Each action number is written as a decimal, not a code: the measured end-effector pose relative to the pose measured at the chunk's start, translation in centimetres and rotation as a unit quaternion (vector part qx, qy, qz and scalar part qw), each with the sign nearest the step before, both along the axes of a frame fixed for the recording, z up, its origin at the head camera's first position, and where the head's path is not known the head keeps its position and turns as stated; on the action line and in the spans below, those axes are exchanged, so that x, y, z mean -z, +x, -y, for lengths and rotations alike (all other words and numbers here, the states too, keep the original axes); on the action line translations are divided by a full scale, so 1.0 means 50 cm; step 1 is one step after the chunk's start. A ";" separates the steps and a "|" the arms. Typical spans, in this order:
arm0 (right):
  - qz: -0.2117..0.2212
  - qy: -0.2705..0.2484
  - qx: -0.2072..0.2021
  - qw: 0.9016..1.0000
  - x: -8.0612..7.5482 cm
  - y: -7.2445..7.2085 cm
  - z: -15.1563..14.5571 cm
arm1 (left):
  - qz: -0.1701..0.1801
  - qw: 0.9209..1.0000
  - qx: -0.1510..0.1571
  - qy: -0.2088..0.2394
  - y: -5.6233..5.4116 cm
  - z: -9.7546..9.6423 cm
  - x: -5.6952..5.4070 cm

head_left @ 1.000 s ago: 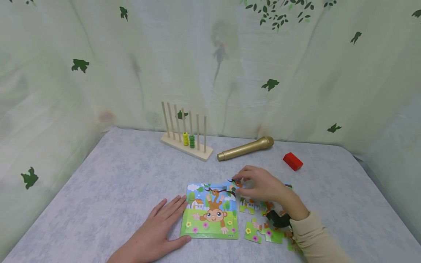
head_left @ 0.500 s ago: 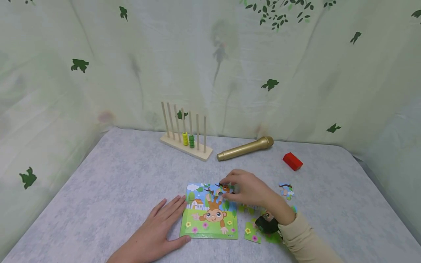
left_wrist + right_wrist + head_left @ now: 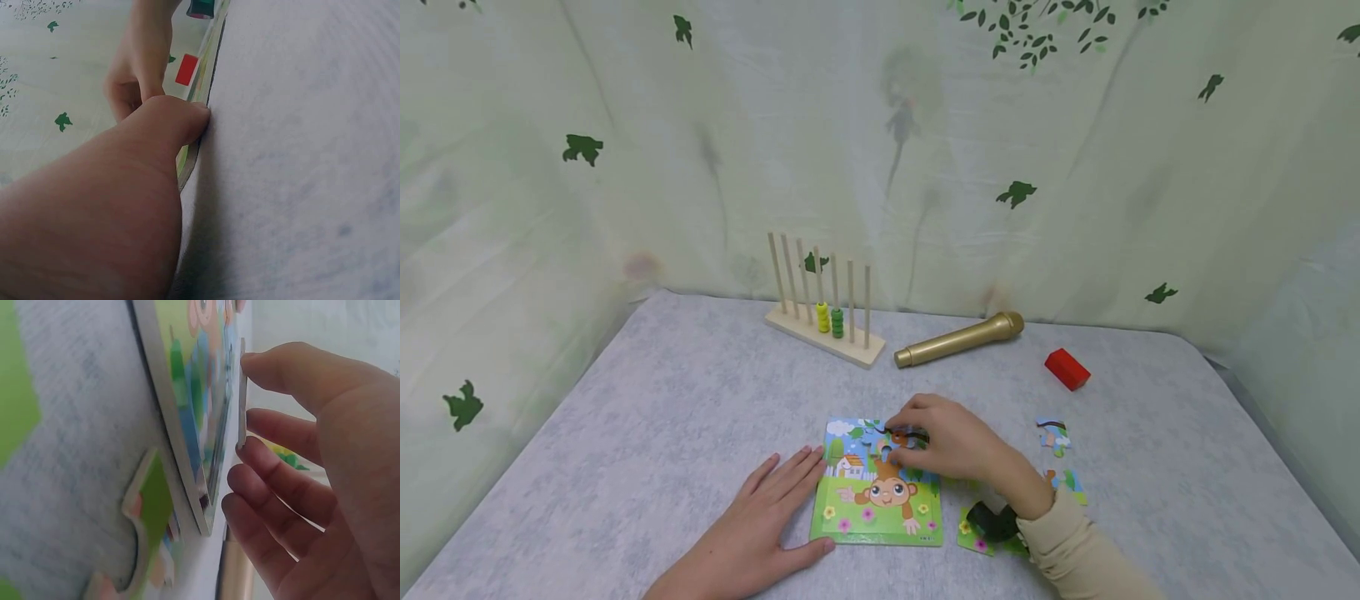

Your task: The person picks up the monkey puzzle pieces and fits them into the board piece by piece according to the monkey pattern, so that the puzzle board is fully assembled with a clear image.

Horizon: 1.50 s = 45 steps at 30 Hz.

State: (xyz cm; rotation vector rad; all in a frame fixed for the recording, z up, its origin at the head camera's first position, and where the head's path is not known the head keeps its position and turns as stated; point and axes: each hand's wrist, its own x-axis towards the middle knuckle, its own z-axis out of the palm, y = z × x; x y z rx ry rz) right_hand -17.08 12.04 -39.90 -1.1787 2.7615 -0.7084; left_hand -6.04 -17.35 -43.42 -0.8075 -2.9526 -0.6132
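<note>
A square puzzle board (image 3: pixel 880 538) with a monkey picture lies flat at the front middle of the table. Along its left edge rests my left hand (image 3: pixel 767 517), fingers extended and fingertips right at the border. Over the upper part of the board, my right hand (image 3: pixel 958 442) pinches a puzzle piece (image 3: pixel 900 437) that shows part of a branch and the monkey's tail. The right wrist view catches this piece edge-on (image 3: pixel 243 394) between thumb and fingertips, held a little off the board's face. The right hand hides the board's upper right corner in the head view.
Several loose puzzle pieces (image 3: pixel 1056 437) lie right of the board, some under the right forearm. Behind stand a wooden peg rack (image 3: pixel 857 356) with yellow and green beads, a gold toy microphone (image 3: pixel 958 340) and a red block (image 3: pixel 1067 369). A leaf-patterned curtain (image 3: pixel 775 150) encloses the table.
My right hand has carried the puzzle piece leftward from beside the board to over its upper part. Loose pieces at the right have come into view. The left hand has stayed put.
</note>
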 end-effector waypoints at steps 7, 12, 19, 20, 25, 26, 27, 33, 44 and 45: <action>-0.003 -0.002 -0.007 1.000 0.005 0.000 0.008 | 0.009 1.000 -0.001 0.002 0.001 0.000 0.001; -0.002 0.003 -0.011 1.000 0.004 0.000 0.012 | 0.012 1.000 -0.001 0.002 0.000 -0.001 0.000; -0.013 0.011 -0.017 1.000 0.006 -0.002 0.016 | 0.014 1.000 -0.001 0.008 0.001 -0.001 0.000; -0.015 0.011 -0.018 1.000 0.007 -0.003 0.017 | 0.017 1.000 -0.001 0.010 0.002 -0.001 0.000; -0.025 0.013 -0.020 0.999 0.011 -0.003 0.020 | 0.031 0.999 -0.003 0.016 0.002 -0.001 0.000; -0.025 0.013 -0.019 0.999 0.011 -0.003 0.020 | 0.031 0.999 -0.003 0.016 0.002 -0.001 0.000; -0.026 0.014 -0.019 0.999 0.011 -0.004 0.020 | 0.032 0.999 -0.003 0.016 0.002 -0.001 0.000; -0.024 0.018 -0.018 0.999 0.007 -0.004 0.022 | 0.031 0.999 -0.005 0.012 0.001 -0.001 0.000; -0.025 0.023 -0.016 0.999 0.008 -0.003 0.022 | 0.032 0.999 -0.004 0.015 0.000 0.000 0.000; -0.027 0.023 -0.017 0.999 0.008 -0.003 0.022 | 0.032 0.999 -0.004 0.016 0.000 0.000 0.000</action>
